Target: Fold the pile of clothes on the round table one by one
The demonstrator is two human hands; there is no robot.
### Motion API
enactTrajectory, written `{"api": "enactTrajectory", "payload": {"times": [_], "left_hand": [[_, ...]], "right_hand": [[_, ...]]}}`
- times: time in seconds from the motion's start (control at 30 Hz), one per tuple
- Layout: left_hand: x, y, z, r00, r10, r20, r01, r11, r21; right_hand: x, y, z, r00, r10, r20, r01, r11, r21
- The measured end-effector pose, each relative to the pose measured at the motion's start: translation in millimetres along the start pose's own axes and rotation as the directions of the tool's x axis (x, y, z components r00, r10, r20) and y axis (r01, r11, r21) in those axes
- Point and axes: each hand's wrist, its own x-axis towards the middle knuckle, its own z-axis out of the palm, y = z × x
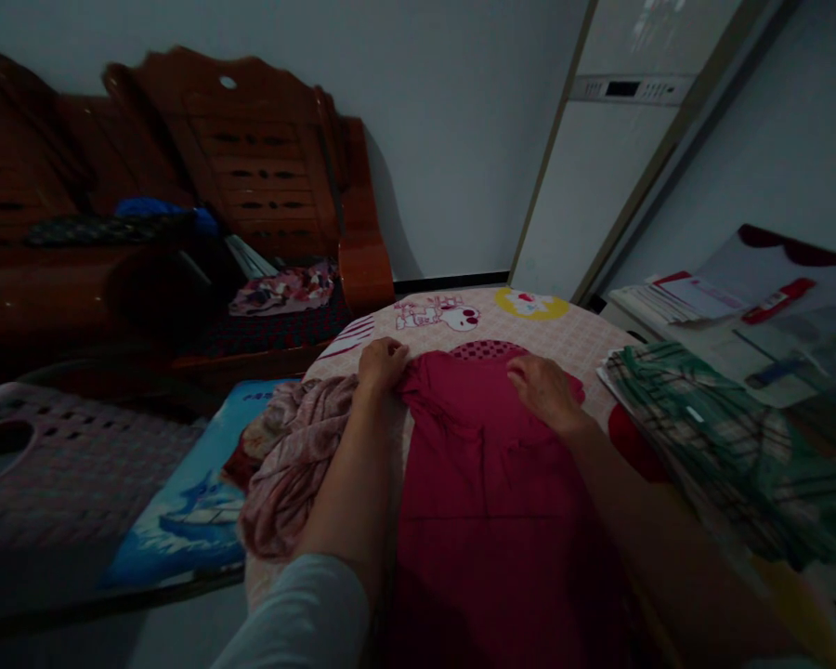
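A dark pink shirt (488, 465) lies spread out lengthwise over a round table, its neck end away from me and its lower part running off the bottom of the view. At the far left corner of the shirt, my left hand (383, 365) is closed with curled fingers on the cloth's edge. My right hand (547, 390) rests over the far right part, fingers bent and thumb side pinched near the neck edge. A faint crease crosses the shirt's middle. Beside my left forearm sits a crumpled dusty-pink cloth (299, 465).
The patterned tablecloth (424, 321) shows at the far side. Folded green plaid fabric (711, 409) lies at right, near a side table with papers (703, 302). Left are a blue printed bag (202, 492), a pink woven basket (90, 474) and wooden seats (251, 158).
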Motion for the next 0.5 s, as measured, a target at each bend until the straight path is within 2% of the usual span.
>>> {"api": "enactTrajectory", "payload": {"times": [0.1, 0.2, 0.3, 0.4, 0.5], "left_hand": [[-12.4, -3.4, -4.8, 0.998, -0.056, 0.024, 0.055, 0.998, 0.042], [-24.8, -6.8, -4.8, 0.994, -0.069, 0.087, 0.06, 0.994, 0.096], [-34.9, -10.3, -4.4, 0.992, -0.06, 0.114, 0.045, 0.99, 0.13], [-40.0, -14.3, -4.5, 0.992, -0.06, 0.115, 0.047, 0.993, 0.113], [-40.1, -18.2, -3.1, 0.979, -0.105, 0.177, 0.116, 0.992, -0.056]], "right_hand": [[-23.9, -27.7, -1.5, 0.997, -0.062, 0.054, 0.056, 0.993, 0.1], [-42.9, -47.7, 14.1, 0.996, -0.058, 0.069, 0.044, 0.981, 0.187], [-53.5, -59.0, 38.0, 1.0, -0.012, -0.006, 0.013, 0.977, 0.214], [-56.3, -63.8, 56.2, 0.993, -0.011, -0.115, 0.031, 0.984, 0.174], [-55.0, -64.2, 62.6, 0.988, -0.055, -0.147, 0.079, 0.983, 0.165]]}}
